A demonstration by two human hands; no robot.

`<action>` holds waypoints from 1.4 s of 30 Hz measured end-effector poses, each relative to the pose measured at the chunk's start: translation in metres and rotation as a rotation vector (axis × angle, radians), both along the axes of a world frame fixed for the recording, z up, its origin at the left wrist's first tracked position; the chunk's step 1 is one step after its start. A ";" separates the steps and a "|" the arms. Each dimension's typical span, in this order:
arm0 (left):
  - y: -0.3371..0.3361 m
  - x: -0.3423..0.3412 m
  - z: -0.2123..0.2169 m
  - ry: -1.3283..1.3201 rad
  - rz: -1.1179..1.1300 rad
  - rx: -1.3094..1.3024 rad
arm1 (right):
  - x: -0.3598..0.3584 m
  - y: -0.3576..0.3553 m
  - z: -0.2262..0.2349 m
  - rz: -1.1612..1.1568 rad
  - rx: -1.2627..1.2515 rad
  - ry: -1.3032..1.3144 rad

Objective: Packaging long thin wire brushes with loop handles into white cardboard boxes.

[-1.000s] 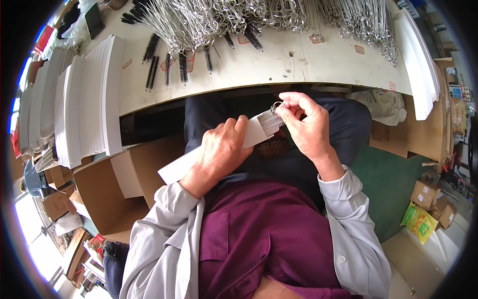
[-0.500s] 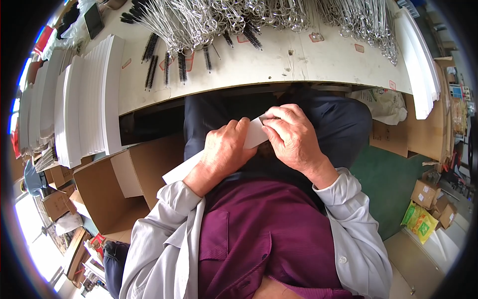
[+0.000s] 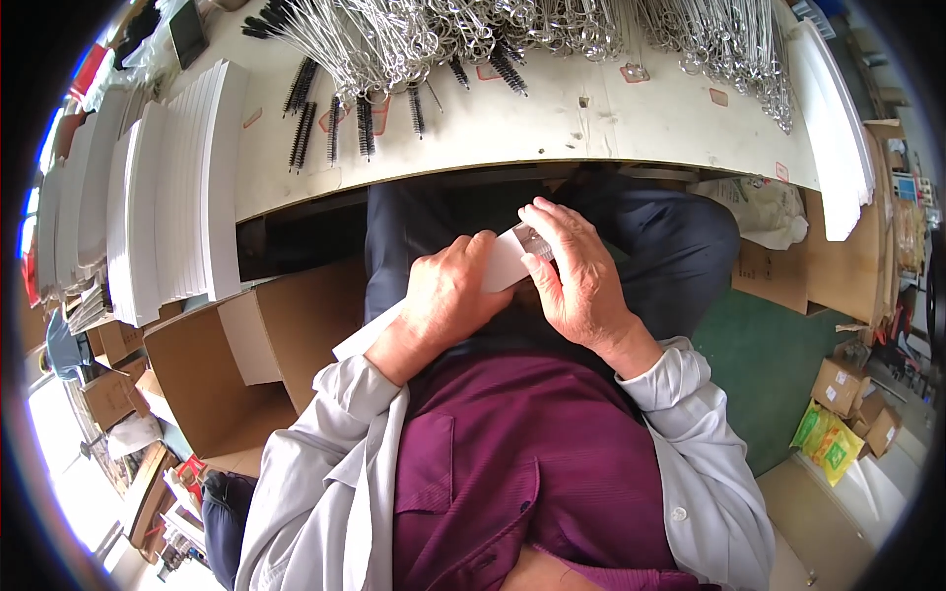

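At the left, upright white cartons (image 3: pixel 222 187) stand in a row on the table (image 3: pixel 641 128), and below them an open cardboard box (image 3: pixel 305 305) gapes near the person's left sleeve. Next come black-bristled brushes (image 3: pixel 366 130), lying apart near the table's edge, with a pile of looped wire handles (image 3: pixel 512 39) beyond them. In the middle, over the lap, the left hand (image 3: pixel 440 295) is wrapped firmly around a slim white box (image 3: pixel 506 264), which tilts up toward the right. Metal wire contents (image 3: pixel 532 239) show at its upper mouth. Just there, the right hand (image 3: pixel 581 286) has its fingers extended and its thumb parted from them, clamped on nothing visible. Farther right, more white cartons (image 3: pixel 838 138) stand at the table's end.

The step in hand seems to be settling the contents inside the slim box; the next move calls for a steady left hold and light right fingertips at the mouth. 1 second earlier, the contents jut well out, a ring pinched in the right fingers; now they sit at the mouth, and that pinch is released.
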State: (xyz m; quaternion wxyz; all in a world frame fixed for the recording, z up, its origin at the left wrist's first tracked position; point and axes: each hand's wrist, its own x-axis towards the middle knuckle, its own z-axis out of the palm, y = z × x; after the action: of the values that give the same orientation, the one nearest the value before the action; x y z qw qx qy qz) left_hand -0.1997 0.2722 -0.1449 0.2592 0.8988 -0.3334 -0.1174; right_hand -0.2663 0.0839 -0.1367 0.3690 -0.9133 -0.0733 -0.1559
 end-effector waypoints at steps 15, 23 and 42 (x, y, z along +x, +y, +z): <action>0.001 -0.003 -0.001 -0.025 -0.003 -0.020 | 0.010 -0.009 -0.012 -0.215 0.198 -0.070; 0.002 -0.004 -0.002 -0.048 0.002 -0.049 | 0.010 -0.001 -0.008 -0.221 0.348 0.055; 0.001 -0.005 -0.004 -0.072 0.023 -0.075 | 0.000 0.013 -0.019 -0.424 0.440 0.111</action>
State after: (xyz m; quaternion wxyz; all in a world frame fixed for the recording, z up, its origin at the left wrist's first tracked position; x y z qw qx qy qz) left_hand -0.2042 0.2728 -0.1488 0.2819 0.8959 -0.3363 -0.0693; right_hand -0.2661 0.0973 -0.1559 0.5205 -0.8136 0.1747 -0.1913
